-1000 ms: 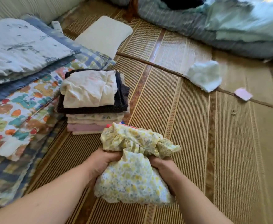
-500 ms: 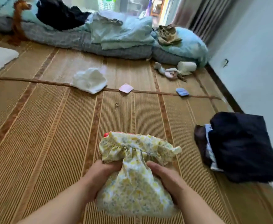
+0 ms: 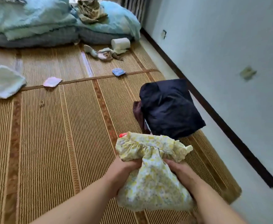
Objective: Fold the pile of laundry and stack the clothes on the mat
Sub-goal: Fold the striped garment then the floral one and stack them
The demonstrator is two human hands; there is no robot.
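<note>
Yellow floral print on white for the ruffled garment [image 3: 153,180], tiny red bit [image 3: 122,135] peeking at its top edge. Dark navy folded clothes [image 3: 169,109] with a brown layer underneath. Golden-tan striped mat [image 3: 51,143] with darker brown bands. Pale aqua bedding [image 3: 35,18], grey-blue underneath. Little pink-white square [image 3: 52,81], little blue one [image 3: 118,72]. Whitish-mint cloth [image 3: 2,81] too.

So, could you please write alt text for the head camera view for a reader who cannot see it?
Two hands, left and right, grip a folded yellow floral garment above a woven straw mat. A dark folded pile lies just beyond, near the wall.
</note>
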